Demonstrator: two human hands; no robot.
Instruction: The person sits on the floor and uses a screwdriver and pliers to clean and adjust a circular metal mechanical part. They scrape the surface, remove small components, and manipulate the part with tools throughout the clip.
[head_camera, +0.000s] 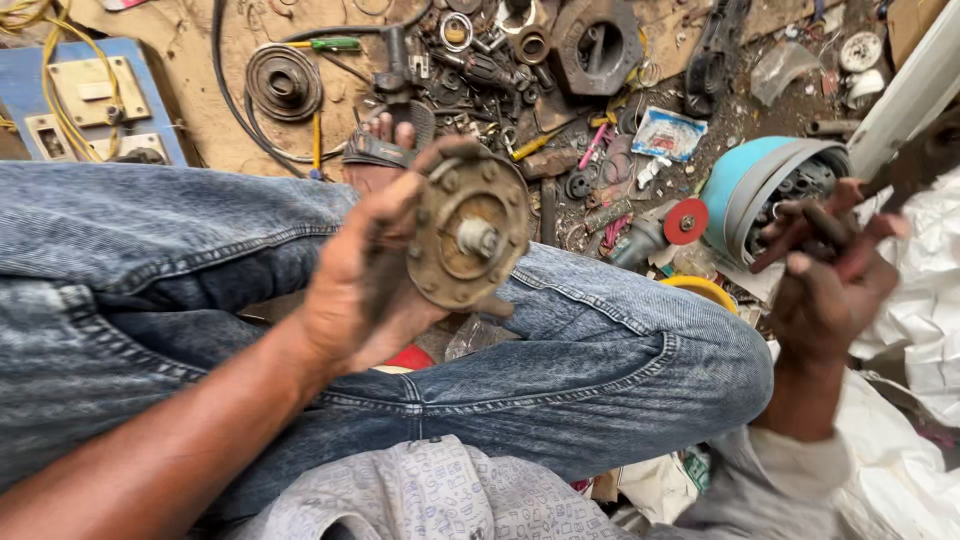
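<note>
- Centrally, just left of the frame's middle, a round rusty metal disc (468, 236) with bolts around its rim and a short shaft stub at its hub is held up over the person's jeans-clad legs (560, 370).
- Its flat face looks toward the camera, so the stub's axis points out at the viewer.
- The left hand (365, 285) has its grip wrapped around the disc's left edge and back, fingers closed on it.
- The right hand (825, 275), at the right of the frame, stands well apart from the disc; its grip is closed on a dark, blurred tool (900, 170) that I cannot identify.
- Between the two hands lie a teal motor housing (745, 175) and a small red wheel (686, 220).
- Across the top of the frame, the dusty floor (215, 120) carries scattered rings, cables and a blue switch board (95, 95).
</note>
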